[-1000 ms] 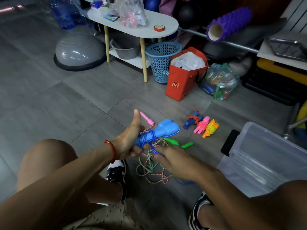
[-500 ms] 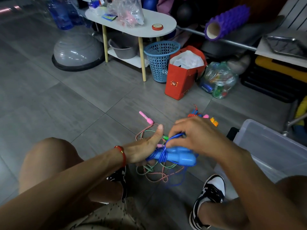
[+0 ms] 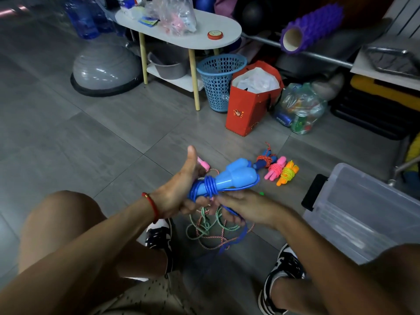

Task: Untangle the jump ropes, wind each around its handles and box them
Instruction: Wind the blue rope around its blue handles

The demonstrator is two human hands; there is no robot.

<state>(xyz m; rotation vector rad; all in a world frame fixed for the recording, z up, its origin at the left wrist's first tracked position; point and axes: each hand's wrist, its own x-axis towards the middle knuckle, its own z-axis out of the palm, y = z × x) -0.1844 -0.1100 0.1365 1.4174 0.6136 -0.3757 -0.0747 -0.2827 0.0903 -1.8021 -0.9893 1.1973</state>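
My left hand (image 3: 179, 192) grips the narrow ends of two light blue jump-rope handles (image 3: 236, 176), thumb raised. A blue rope (image 3: 210, 185) is coiled several times around them. Just below the handles, my right hand (image 3: 247, 206) pinches the loose blue rope, which trails down to the floor. Under my hands lies a tangle of green and pink-striped rope (image 3: 211, 230), with a pink handle (image 3: 203, 164) peeking out behind my left thumb. Three wound ropes lie side by side on the floor: dark blue (image 3: 264, 160), pink (image 3: 275, 170), orange (image 3: 287, 173). A clear plastic box (image 3: 363, 212) stands at the right.
A black phone (image 3: 313, 192) leans on the box's left side. Behind stand a red paper bag (image 3: 250, 103), a blue basket (image 3: 219, 80), a white side table (image 3: 181, 30), a grey balance dome (image 3: 104, 69) and a purple foam roller (image 3: 311, 26). My knees and shoes flank the tangle.
My right hand has come down from over the handles to below them, carrying the blue rope round. The handles have swung back up, pointing to the upper right.
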